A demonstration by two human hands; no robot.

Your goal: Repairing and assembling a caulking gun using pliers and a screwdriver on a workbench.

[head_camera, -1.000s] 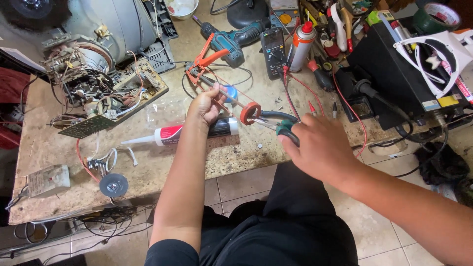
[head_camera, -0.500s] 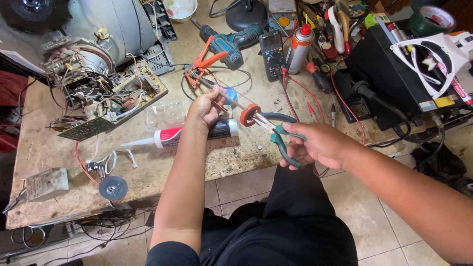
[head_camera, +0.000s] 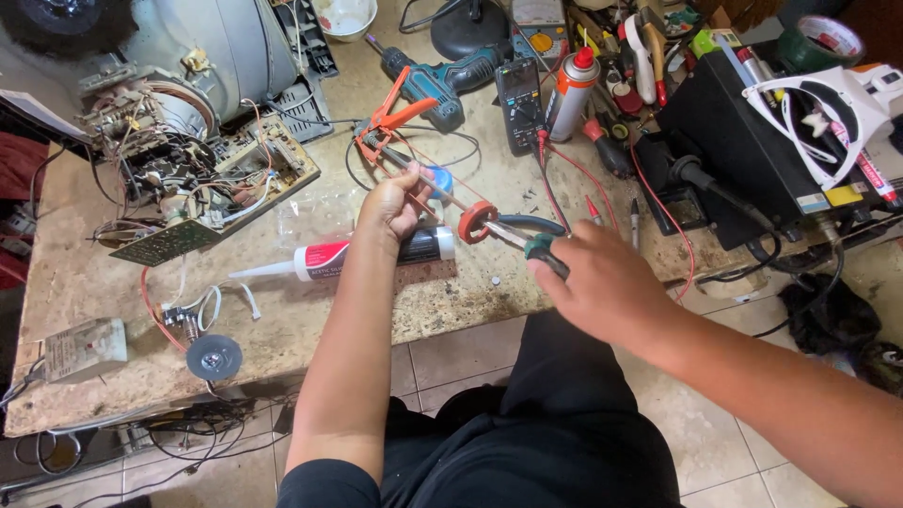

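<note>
My left hand [head_camera: 390, 202] is raised over the bench and pinches thin red wires next to a small blue part [head_camera: 438, 179]. My right hand [head_camera: 602, 282] grips the green handles of long-nose pliers [head_camera: 543, 249]. Their metal jaws reach up-left toward my left hand. A red ring [head_camera: 477, 221] sits around or just behind the jaws; I cannot tell which. Below both hands a white sealant tube [head_camera: 353, 257] with a red label lies flat on the stone benchtop [head_camera: 113, 282].
An orange clamp [head_camera: 390, 113], teal drill [head_camera: 442, 80], multimeter [head_camera: 517, 103] and spray can [head_camera: 569, 94] lie behind my hands. A picture tube with its circuit board [head_camera: 188, 188] fills the left, a black box [head_camera: 743, 141] the right. A grey disc [head_camera: 213, 357] lies near the front edge.
My right hand has shifted its grip on the pliers handles, which showed more spread half a second ago. My left hand and the red ring have barely moved.
</note>
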